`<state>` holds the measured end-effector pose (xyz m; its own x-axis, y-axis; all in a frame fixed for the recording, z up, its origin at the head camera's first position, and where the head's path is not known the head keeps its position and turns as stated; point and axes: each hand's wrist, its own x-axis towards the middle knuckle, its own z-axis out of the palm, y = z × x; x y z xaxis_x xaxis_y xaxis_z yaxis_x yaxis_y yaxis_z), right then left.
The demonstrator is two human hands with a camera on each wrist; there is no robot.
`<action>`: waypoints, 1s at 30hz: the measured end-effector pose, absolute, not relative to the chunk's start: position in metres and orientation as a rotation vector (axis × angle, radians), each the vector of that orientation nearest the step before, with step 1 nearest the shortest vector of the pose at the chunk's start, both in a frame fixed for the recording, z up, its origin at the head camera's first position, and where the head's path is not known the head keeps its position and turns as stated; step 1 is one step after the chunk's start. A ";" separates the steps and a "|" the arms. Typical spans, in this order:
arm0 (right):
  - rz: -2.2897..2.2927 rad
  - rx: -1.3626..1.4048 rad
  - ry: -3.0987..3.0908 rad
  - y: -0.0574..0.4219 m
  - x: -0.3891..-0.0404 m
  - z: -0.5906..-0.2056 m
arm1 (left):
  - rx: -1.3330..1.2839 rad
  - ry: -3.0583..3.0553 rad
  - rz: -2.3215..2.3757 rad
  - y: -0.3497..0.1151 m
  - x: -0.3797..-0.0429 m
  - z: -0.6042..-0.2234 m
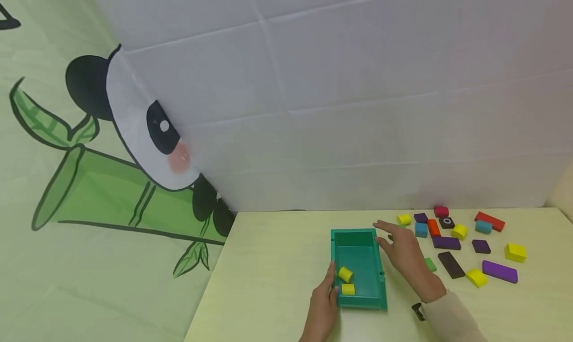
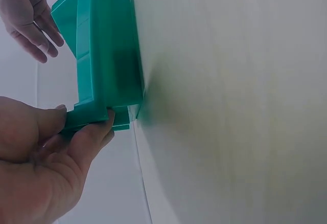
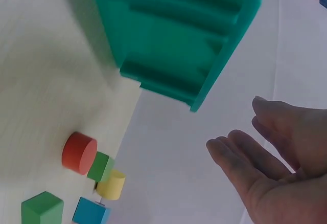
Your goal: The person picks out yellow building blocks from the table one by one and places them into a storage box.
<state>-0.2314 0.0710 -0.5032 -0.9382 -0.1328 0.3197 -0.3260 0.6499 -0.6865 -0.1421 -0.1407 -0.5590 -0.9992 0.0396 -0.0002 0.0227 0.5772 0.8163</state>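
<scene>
A green plastic box (image 1: 364,270), with its top uncovered, is in the lower middle of the head view. Two small yellow cylinders, one angled (image 1: 345,274) and one nearer me (image 1: 347,289), lie inside along its left wall. My left hand (image 1: 323,304) grips that wall; in the left wrist view its thumb is on the rim (image 2: 91,40) and its fingers curl beneath the edge. By the far right corner of the box is my right hand (image 1: 406,255), fingers extended and thumb apart. The right wrist view shows nothing between that thumb and the fingers (image 3: 237,165).
To the right, several coloured blocks are scattered over the pale table (image 1: 268,272). Among them are a purple bar (image 1: 500,272), a dark bar (image 1: 451,265), a yellow block (image 1: 516,252) and a red bar (image 1: 490,221). A white sheet (image 1: 358,108) hangs behind the table.
</scene>
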 end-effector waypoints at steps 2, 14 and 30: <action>1.149 0.359 -2.622 0.076 -0.236 -0.505 | 0.052 2.774 1.434 -0.140 -0.142 -0.559; 1.148 0.234 -2.689 0.100 -0.256 -0.519 | 0.035 2.765 1.433 -0.140 -0.140 -0.556; 1.101 0.200 -2.660 0.117 -0.273 -0.529 | 0.080 2.782 1.453 -0.141 -0.140 -0.557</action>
<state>-0.2729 0.1168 -0.5288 -0.9581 -0.0293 0.2849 -0.2221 0.7040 -0.6745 -0.1402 -0.1412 -0.5573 -0.9987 0.0465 0.0215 0.0442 0.5704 0.8202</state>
